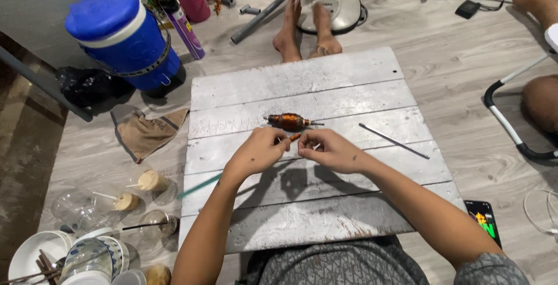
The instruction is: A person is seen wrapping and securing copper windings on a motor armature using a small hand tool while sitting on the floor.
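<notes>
My left hand [260, 149] and my right hand [331, 151] meet over a white-painted wooden board [302, 203] on the floor. Between their fingertips they pinch a small orange-wound piece [295, 137] on a thin stick. Just beyond the hands lies a spindle wrapped in orange-brown thread [289, 121] on the board. A thin dark rod [393, 141] rests on the board to the right of my right hand. A green stick [199, 186] pokes out from under my left forearm.
A blue drum-shaped cooler [125, 38] and bottles [187, 23] stand at the far left. Plastic cups [152, 180], bowls and plates [87, 256] sit near left. A brown cloth [148, 131] lies beside the board. Another person's feet [305, 26] rest beyond it. A phone [483, 218] lies right.
</notes>
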